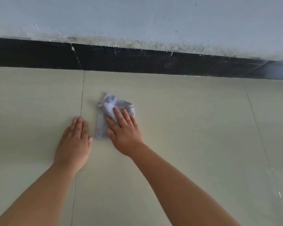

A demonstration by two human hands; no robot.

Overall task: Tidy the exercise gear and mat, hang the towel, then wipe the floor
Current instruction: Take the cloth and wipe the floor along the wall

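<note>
I press my right hand, fingers flat, on the grey cloth lying mid-floor near the skirting; my left hand braces flat beside it. I'd wipe in overlapping strokes under even pressure.

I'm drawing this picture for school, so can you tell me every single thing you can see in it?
cleaning cloth: one, pale grey-white, crumpled on the floor in the middle, under the right hand
floor tiles: several, pale beige, filling the lower part of the view, with thin dark joints between them
skirting board: one strip, black, scuffed with white marks, along the foot of the wall
wall: one, pale blue-grey, stained and flaking just above the skirting
left hand: one, flat on the bare floor, left of the cloth
right hand: one, fingers straight, pressing on the cloth
</note>
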